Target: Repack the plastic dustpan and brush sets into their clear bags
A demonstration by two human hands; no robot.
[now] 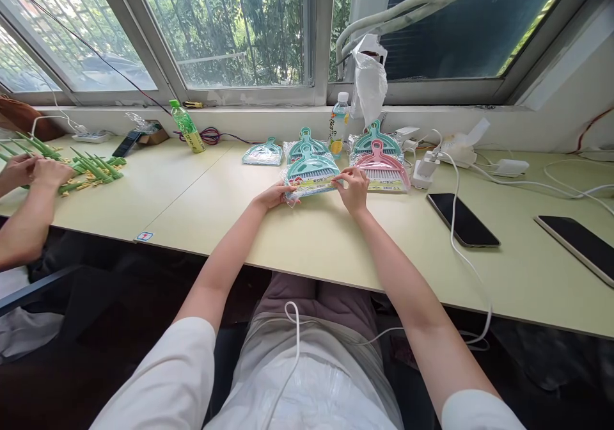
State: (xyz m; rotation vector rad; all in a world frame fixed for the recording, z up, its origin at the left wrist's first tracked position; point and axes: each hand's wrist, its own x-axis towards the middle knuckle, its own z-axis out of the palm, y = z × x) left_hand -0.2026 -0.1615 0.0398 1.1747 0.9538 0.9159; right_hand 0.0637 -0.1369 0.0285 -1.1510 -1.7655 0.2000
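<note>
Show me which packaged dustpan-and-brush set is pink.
The pink dustpan-and-brush set, immediately right of the right hand; the held set and all the others are green.

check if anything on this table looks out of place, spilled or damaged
No spill or damage stands out. One untidy thing: a white cable runs from the white charger across the nearby black phone and hangs over the table's front edge, where it might snag.
</note>
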